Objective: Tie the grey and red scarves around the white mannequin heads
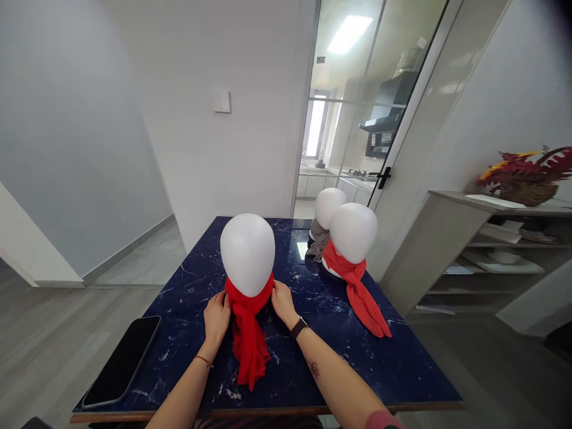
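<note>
A white mannequin head (pixel 248 253) stands upright on the dark blue marbled table (pixel 308 357). Around its neck goes a bright red scarf (pixel 250 345), knotted in front, its tail hanging down onto the tabletop. My left hand (pixel 217 319) has its fingers closed on the scarf at the left side of the neck. On the right side, my right hand (pixel 283 301) grips the scarf's neck loop; its fingertips are partly hidden behind the cloth.
To the right stands a second mannequin head (pixel 353 232) with a coral-red scarf (pixel 364 304). Behind it is a third head (pixel 329 205) with a grey scarf (pixel 318 241). A black phone (pixel 123 360) lies at the table's front left. A shelf unit (pixel 447 238) is beyond the right edge.
</note>
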Demonstrator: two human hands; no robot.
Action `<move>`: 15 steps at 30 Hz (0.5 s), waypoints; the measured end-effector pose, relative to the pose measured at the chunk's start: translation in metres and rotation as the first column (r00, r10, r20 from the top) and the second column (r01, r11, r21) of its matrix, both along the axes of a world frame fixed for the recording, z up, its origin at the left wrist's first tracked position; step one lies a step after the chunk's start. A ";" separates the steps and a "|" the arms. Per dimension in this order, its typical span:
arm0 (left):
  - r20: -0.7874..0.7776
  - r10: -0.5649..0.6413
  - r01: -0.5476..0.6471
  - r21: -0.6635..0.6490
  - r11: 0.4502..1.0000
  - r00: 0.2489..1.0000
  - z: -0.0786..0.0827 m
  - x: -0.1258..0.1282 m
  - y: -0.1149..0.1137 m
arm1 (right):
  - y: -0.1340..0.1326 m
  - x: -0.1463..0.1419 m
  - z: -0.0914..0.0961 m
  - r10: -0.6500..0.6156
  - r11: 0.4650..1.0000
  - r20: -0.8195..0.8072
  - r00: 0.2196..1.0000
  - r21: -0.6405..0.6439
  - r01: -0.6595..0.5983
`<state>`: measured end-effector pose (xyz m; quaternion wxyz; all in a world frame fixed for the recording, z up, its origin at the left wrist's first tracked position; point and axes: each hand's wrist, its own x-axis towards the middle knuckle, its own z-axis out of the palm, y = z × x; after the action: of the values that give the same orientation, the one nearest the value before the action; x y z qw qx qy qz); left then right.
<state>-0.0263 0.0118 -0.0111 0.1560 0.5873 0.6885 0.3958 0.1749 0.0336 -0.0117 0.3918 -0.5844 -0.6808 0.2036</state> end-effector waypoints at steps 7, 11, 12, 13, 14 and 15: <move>0.219 0.019 -0.043 0.107 0.993 0.976 -0.006 0.003 0.002 | -0.009 -0.008 0.010 -0.040 0.999 -0.333 0.942 -0.040 0.028; 0.338 -0.012 -0.015 0.079 0.997 0.941 0.001 0.019 -0.008 | -0.020 -0.001 0.012 -0.161 0.977 -0.771 0.616 -0.215 -0.014; 0.369 -0.013 -0.016 0.075 0.997 0.929 0.004 0.026 -0.012 | -0.025 0.003 0.013 -0.181 0.967 -0.835 0.519 -0.248 -0.062; 0.397 -0.009 -0.021 0.072 0.997 0.918 0.006 0.034 -0.016 | -0.031 0.008 0.014 -0.186 0.959 -0.876 0.445 -0.262 -0.113; 0.421 -0.008 -0.023 0.067 0.997 0.907 0.008 0.043 -0.021 | -0.038 0.014 0.016 -0.181 0.952 -0.900 0.396 -0.262 -0.161; 0.438 -0.011 -0.018 0.062 0.998 0.899 0.009 0.054 -0.026 | -0.046 0.021 0.018 -0.177 0.945 -0.915 0.363 -0.261 -0.197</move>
<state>0.0273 -0.0146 -0.0018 0.2871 0.4869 0.6236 0.5400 0.1955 -0.0122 0.0061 0.6028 -0.4184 -0.2995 0.6098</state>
